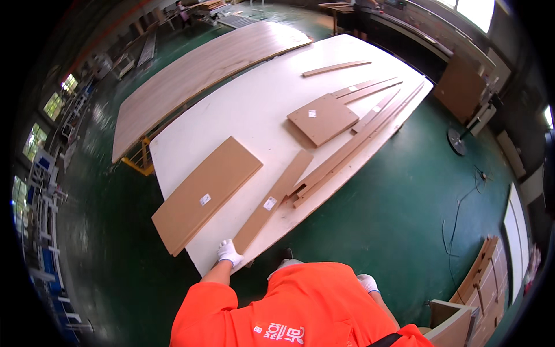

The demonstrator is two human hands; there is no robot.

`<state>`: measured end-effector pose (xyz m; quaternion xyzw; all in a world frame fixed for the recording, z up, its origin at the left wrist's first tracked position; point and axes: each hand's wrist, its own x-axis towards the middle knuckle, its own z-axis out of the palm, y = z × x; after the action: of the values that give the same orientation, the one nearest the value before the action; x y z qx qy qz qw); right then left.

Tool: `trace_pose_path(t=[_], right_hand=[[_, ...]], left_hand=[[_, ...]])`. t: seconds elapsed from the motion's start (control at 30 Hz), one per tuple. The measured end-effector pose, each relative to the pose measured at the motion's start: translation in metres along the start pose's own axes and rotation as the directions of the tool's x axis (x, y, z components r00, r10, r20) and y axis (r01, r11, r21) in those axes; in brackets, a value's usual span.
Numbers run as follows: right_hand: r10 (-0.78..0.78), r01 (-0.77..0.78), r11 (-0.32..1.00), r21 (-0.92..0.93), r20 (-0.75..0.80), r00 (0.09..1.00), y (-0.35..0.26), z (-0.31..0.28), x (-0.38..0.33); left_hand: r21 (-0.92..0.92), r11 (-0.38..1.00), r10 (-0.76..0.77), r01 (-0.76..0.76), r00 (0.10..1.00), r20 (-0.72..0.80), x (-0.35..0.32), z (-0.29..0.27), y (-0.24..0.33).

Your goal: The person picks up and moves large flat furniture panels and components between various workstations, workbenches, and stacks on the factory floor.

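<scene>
My left hand (229, 253), in a white glove, is at the near end of a narrow brown board (277, 188) that bears a white label. Its fingers look curled at the board's end corner. Left of it lies a stack of wide brown panels (211, 188), also labelled. My right hand (367, 283), gloved in white too, hangs low beside my orange top, away from the table; its fingers are mostly hidden. Long narrow strips (352, 153) run along the right edge of the white-topped table (196, 136).
Squarish brown panels (324, 118) and more strips (337, 69) lie farther up the table. A wood-grain sheet (202, 69) stands alongside on the left. A round-based stand (456, 141), a floor cable (457, 208) and stacked boards (485, 283) are on the right.
</scene>
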<state>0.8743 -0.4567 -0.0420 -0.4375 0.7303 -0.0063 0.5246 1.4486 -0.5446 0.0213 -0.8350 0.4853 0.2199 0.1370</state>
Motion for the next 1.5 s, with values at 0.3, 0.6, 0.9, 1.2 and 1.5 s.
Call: trace_pose_path(t=[0.3, 0.6, 0.9, 1.2, 1.5], right_hand=[[-0.083, 0.083, 0.997, 0.004, 0.089, 0.993, -0.101, 0.039, 0.039], [0.149, -0.153, 0.973, -0.175, -0.040, 0.988, -0.162, 0.005, -0.034], [0.174, -0.183, 0.944, -0.274, -0.060, 0.983, -0.166, 0.010, -0.042], [0.300, -0.300, 0.952, -0.058, -0.006, 0.954, -0.145, 0.041, -0.073], [0.227, -0.226, 0.974, 0.012, -0.066, 0.972, -0.088, 0.022, -0.080]], left_hand=[[-0.158, 0.985, 0.049, -0.065, 0.994, -0.101, 0.019, 0.028, -0.036], [-0.330, 0.704, -0.710, 0.629, 0.615, -0.343, 0.105, -0.006, -0.215], [-0.933, 0.060, -0.754, 0.356, 0.629, 0.191, 0.165, 0.030, -0.361], [-0.874, 0.048, -0.802, 0.484, 0.540, 0.255, 0.139, 0.015, -0.275], [-0.825, 0.234, -0.749, 0.514, 0.637, 0.184, 0.111, -0.011, -0.183]])
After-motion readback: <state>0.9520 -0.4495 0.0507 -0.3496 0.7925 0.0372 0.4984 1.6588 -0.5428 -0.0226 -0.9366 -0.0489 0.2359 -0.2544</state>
